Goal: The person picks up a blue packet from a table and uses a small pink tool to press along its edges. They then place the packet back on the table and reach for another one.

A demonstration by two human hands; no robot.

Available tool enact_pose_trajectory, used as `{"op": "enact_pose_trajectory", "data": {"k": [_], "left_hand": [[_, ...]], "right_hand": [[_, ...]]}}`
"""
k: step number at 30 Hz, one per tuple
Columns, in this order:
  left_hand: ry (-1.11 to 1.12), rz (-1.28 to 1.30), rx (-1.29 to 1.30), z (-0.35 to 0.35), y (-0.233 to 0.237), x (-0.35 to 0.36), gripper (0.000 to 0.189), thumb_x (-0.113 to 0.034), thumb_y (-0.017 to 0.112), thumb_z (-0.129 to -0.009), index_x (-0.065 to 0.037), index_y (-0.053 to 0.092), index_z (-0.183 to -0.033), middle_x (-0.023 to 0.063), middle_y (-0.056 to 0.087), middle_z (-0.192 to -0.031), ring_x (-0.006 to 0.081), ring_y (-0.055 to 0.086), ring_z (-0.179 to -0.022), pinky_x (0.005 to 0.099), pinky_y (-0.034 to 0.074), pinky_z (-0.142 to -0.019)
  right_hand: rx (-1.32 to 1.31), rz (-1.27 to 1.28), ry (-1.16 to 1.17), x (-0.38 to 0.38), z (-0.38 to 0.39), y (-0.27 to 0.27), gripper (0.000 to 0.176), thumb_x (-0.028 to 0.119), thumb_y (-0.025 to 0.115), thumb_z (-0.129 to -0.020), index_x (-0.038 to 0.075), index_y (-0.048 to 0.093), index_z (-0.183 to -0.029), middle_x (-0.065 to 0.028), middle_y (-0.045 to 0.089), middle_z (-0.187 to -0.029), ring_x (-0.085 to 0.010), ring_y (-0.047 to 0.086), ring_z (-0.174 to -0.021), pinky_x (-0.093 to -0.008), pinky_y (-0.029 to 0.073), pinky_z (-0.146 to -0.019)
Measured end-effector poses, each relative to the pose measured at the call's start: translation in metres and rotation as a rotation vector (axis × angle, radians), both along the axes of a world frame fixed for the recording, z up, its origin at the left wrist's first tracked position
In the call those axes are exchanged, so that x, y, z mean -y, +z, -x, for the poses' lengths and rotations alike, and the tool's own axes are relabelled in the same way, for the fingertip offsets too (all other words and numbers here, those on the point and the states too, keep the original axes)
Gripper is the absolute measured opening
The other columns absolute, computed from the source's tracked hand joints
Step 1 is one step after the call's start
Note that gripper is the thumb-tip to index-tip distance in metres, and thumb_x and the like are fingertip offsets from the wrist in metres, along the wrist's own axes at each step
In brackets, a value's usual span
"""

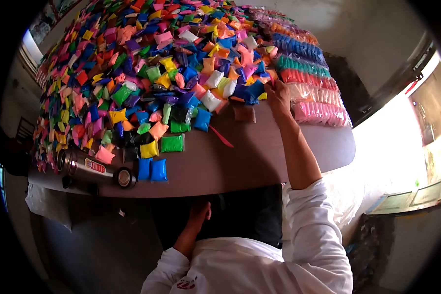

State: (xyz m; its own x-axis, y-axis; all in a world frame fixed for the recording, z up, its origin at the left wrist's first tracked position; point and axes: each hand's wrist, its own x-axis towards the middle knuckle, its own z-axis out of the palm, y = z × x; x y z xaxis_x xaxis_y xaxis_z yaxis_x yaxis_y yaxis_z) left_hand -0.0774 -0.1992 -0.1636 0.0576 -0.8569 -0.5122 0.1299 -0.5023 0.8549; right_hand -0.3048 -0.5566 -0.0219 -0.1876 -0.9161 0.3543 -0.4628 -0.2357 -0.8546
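Note:
My right hand (278,96) reaches over the table to the near right edge of a big heap of small colourful sealed packets (181,73). Its fingers are closed together beside an orange packet (272,75) and a dark blue packet (253,92); what is pinched there is too small to make out. A brown packet (244,114) lies just left of my right wrist. Below the table edge, my left hand (200,214) rests over my lap, fingers curled in, with nothing visible in it.
Rows of same-coloured packets (311,81) line the table's right side. A steel thermos flask (90,166) lies at the front left, with a round cap (124,177) near it. Two blue packets (152,169) and a red strip (221,137) are near the front edge.

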Motion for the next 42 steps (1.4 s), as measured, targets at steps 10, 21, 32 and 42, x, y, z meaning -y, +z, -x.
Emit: {"op": "enact_pose_trajectory", "data": {"k": [10, 21, 32, 42], "left_hand": [[0.081, -0.119, -0.032, -0.005, -0.011, 0.007, 0.027, -0.024, 0.054, -0.087, -0.007, 0.050, -0.068, 0.0031, 0.049, -0.057, 0.0114, 0.047, -0.049, 0.0257, 0.037, -0.048], [0.134, -0.176, -0.045, -0.020, -0.024, 0.019, 0.025, -0.025, 0.053, -0.085, -0.007, 0.050, -0.068, 0.0039, 0.050, -0.058, 0.0132, 0.048, -0.051, 0.0266, 0.039, -0.051], [0.149, -0.194, -0.085, -0.020, -0.010, 0.024, 0.022, -0.022, 0.052, -0.086, -0.007, 0.052, -0.070, 0.0028, 0.049, -0.057, 0.0113, 0.047, -0.049, 0.0255, 0.039, -0.047], [0.123, -0.160, -0.156, -0.023, -0.024, 0.019, 0.022, -0.021, 0.053, -0.087, -0.007, 0.052, -0.070, 0.0019, 0.049, -0.058, 0.0116, 0.047, -0.050, 0.0268, 0.039, -0.049]], "right_hand": [[-0.164, 0.042, -0.178, 0.093, 0.011, 0.010, 0.030, 0.029, 0.051, -0.086, 0.004, 0.066, -0.092, -0.0240, 0.063, -0.087, -0.0423, 0.060, -0.085, -0.0461, 0.047, -0.074], [-0.218, 0.162, 0.159, 0.087, -0.073, 0.039, 0.024, 0.027, 0.065, -0.082, 0.004, 0.068, -0.087, -0.0165, 0.065, -0.076, -0.0267, 0.064, -0.069, -0.0365, 0.049, -0.062], [-0.511, 0.139, 0.419, 0.046, -0.176, 0.015, 0.021, 0.028, 0.060, -0.083, 0.008, 0.067, -0.088, -0.0145, 0.066, -0.077, -0.0328, 0.065, -0.073, -0.0408, 0.051, -0.065], [-0.357, 0.276, 0.267, 0.052, -0.202, 0.015, 0.023, 0.030, 0.061, -0.081, 0.009, 0.067, -0.089, -0.0178, 0.064, -0.074, -0.0350, 0.064, -0.073, -0.0426, 0.051, -0.065]]}}
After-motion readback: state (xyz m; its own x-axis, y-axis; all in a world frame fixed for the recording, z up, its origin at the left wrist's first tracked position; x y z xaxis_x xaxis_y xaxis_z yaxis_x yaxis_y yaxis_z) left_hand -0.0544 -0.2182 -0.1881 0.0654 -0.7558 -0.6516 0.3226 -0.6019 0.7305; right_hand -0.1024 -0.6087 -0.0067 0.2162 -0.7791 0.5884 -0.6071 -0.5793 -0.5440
